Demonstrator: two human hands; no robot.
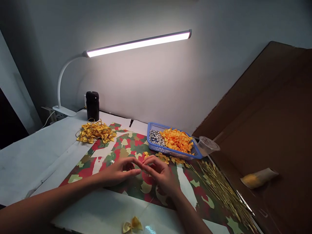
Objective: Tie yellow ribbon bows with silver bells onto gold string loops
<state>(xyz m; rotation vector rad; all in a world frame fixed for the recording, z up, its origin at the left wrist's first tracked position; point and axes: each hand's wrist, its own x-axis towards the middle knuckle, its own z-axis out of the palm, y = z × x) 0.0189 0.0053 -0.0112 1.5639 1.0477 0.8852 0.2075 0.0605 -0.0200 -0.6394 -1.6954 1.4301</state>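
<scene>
Over the patterned sheet, my left hand (122, 171) and my right hand (161, 174) meet at the fingertips. The right thumb and fingers are pinched together, and the left index finger reaches into that pinch with its thumb just below. Whatever small thing lies between the fingertips is hidden. Just behind the fingers is a small orange-gold ribbon bow (146, 154). More gold bows (163, 158) lie beside it, in front of the blue basket (152, 148). Nearer to me, a single gold bow (132, 225) rests at the front of the table.
The basket holds silver beads (157, 138) and orange bows (177, 140). Beside it stands a clear plastic tub (207, 146). Gold stems (224, 185) lie right, near a cardboard box (268, 130). A gold bow pile (96, 131), black bottle (92, 105) and lit lamp (138, 44) are farther back.
</scene>
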